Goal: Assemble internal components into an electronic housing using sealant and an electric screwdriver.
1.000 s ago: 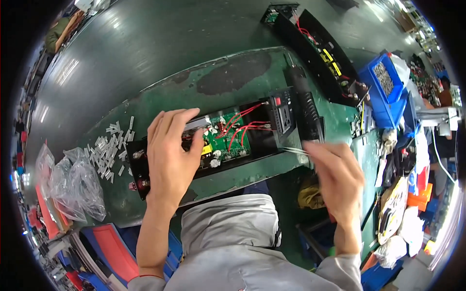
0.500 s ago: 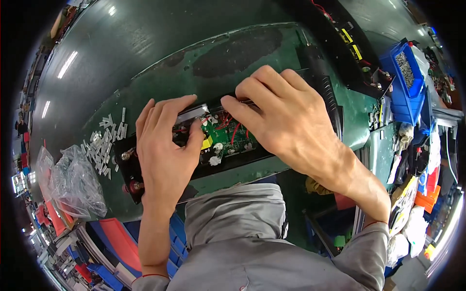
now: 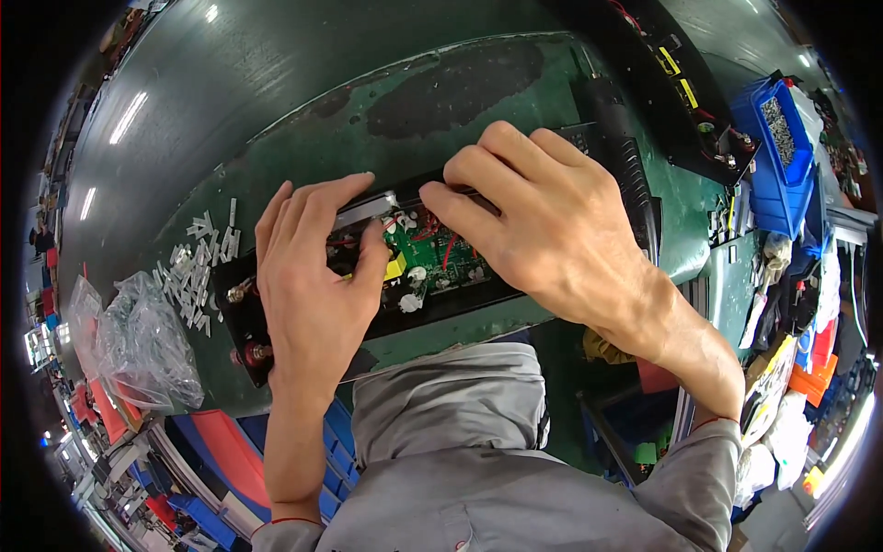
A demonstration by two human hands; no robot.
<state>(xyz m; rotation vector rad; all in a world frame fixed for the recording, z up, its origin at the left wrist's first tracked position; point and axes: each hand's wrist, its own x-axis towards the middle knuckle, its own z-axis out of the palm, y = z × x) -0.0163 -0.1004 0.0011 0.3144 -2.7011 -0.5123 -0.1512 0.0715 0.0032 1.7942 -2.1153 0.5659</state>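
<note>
An open black metal case [image 3: 460, 306] lies before me on the green bench. Inside it a green circuit board [image 3: 460, 273] carries red wires, a yellow component [image 3: 395, 267] and blobs of white glue. My left hand [image 3: 313, 253] reaches over the case's left part, thumb and forefinger on either side of a flat silver strip [image 3: 365, 212] along the far wall. My right hand [image 3: 556, 216] bends over the far wall just right of the strip, thumb and forefinger close together. Whatever sits between those fingertips is hidden.
Small whitish strips [image 3: 195, 276] lie heaped left of the case, beside a clear plastic bag [image 3: 147, 340]. A second black case [image 3: 676, 92] stands far right. Near it are blue bins [image 3: 782, 147], one with small metal parts. A black perforated part [image 3: 635, 184] lies behind my right hand.
The view has shifted slightly. Both hands keep almost the same pose at the far wall of the case, and the silver strip stays at my left fingers.
</note>
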